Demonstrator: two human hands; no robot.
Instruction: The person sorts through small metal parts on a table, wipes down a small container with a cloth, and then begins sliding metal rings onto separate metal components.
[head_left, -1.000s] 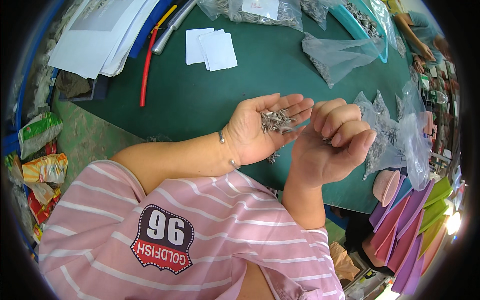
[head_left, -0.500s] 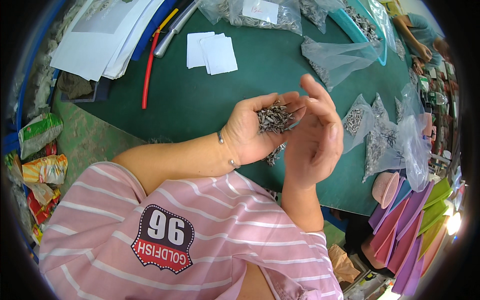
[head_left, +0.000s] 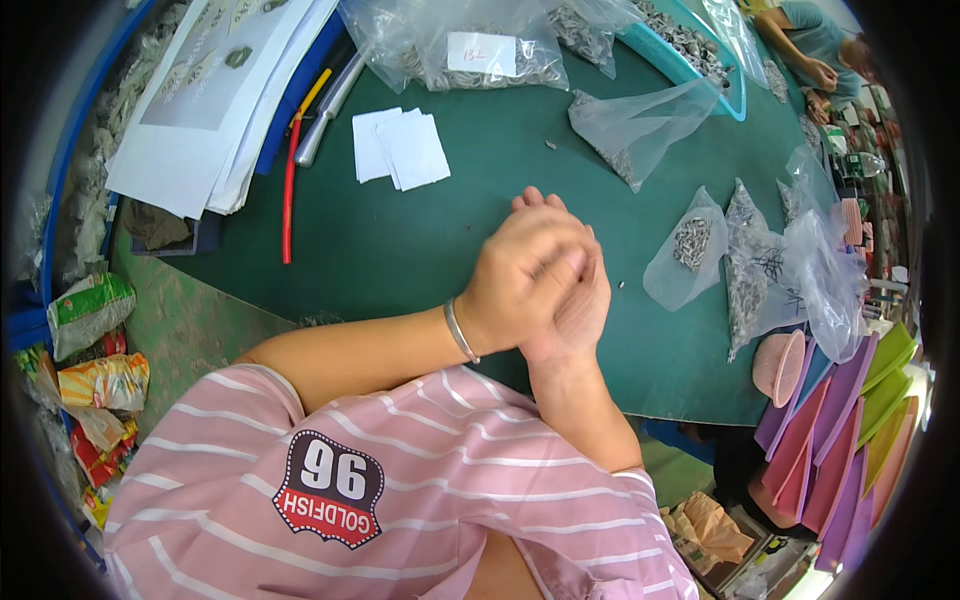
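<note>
My left hand [head_left: 522,268], with a silver bangle [head_left: 460,332] at its wrist, is turned palm down and cupped over my right hand [head_left: 582,318]. The right hand is palm up beneath it, its fingers curled. The hands press together over the green table [head_left: 420,250]. Between them, the small grey metal parts seen in my left palm a moment ago are hidden. One tiny metal piece [head_left: 621,284] lies just right of my hands, another [head_left: 550,145] farther off. To the right is a clear bag [head_left: 690,243] of similar parts.
White cards [head_left: 412,150], a red-and-yellow stick [head_left: 290,190] and papers [head_left: 215,110] lie at left. Bags of parts [head_left: 470,55] and a turquoise tray [head_left: 735,95] are at the back. At right stand a pink cup [head_left: 778,366] and coloured bins [head_left: 810,450]. A co-worker's hand [head_left: 822,75] shows far right.
My left hand has turned from palm up, holding the metal parts, to palm down over my right hand. The hands have closed together, and the parts have gone from sight.
</note>
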